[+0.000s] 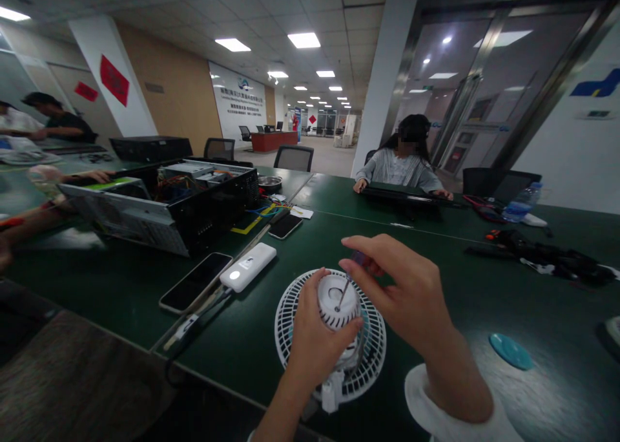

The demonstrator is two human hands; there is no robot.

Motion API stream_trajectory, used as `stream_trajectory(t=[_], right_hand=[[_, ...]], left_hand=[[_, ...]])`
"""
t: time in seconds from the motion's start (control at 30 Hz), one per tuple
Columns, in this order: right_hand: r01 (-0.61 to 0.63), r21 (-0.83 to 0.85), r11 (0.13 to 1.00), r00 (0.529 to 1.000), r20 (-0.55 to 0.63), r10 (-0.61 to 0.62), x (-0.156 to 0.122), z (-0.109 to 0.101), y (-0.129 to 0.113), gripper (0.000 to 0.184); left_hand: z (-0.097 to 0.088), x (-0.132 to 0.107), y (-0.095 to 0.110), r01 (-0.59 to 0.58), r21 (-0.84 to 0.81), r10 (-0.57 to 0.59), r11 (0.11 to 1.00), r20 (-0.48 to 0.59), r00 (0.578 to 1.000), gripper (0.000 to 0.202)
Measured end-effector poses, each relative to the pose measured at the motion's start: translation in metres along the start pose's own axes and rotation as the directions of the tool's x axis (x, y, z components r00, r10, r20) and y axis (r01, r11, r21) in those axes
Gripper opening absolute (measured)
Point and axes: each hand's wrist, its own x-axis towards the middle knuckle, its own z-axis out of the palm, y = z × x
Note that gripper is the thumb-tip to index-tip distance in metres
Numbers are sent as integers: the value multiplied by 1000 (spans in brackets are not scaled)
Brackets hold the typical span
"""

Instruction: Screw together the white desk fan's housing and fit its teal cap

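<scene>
A small white fan lies with its round slotted grille against the green table and its motor housing facing up. My left hand is wrapped round that housing, thumb on the near side. Above it, my right hand pinches the purple handle of a screwdriver between thumb and fingers. The thin shaft slants down, and its tip meets a small hole on top of the housing. Whether a screw sits in the hole is too small to tell.
Left of the fan lie a white power bank with a cable and two phones. An opened computer case stands beyond. A turquoise disc is at right. Across the table a person holds a dark flat panel.
</scene>
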Motion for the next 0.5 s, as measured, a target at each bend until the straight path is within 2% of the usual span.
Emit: stream_trajectory(t=[0.17, 0.33, 0.5], right_hand=[[8, 49, 999, 1000, -22, -7, 0, 0, 0, 25], [21, 9, 1000, 997, -80, -21, 1, 3, 0, 14], [-1, 82, 997, 1000, 5, 0, 1, 3, 1, 30]], left_hand=[[0, -1, -1, 2, 21, -2, 1000, 8, 1000, 71], [0, -1, -2, -7, 29, 7, 1000, 5, 1000, 71], [0, 0, -1, 6, 18, -6, 1000, 16, 1000, 71]])
